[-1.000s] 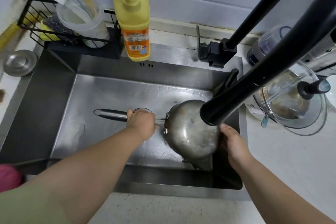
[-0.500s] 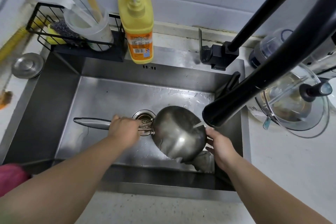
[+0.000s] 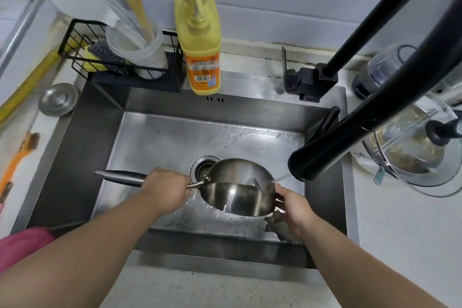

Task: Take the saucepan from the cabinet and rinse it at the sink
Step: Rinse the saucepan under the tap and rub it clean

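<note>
A small steel saucepan (image 3: 237,189) hangs tilted over the steel sink (image 3: 175,137), just right of the drain (image 3: 201,169). My left hand (image 3: 167,187) is closed around its long steel handle, which sticks out to the left. My right hand (image 3: 292,204) touches the pan's right rim and side with spread fingers. A thin stream of water runs from the black faucet spout (image 3: 307,162) onto the pan's right edge. The sink floor around the pan is wet.
A yellow soap pump bottle (image 3: 200,40) stands on the back ledge beside a black wire rack (image 3: 110,57) with utensils and scrubbers. A steel drain cover (image 3: 58,99) lies on the left counter. A glass lid (image 3: 420,152) over a pot sits right. A grey rag (image 3: 280,227) lies in the sink's front right corner.
The pan has moved left from under the spout toward the drain and turned more upright. My right hand followed it to the rim. Water now reaches the pan's edge.
</note>
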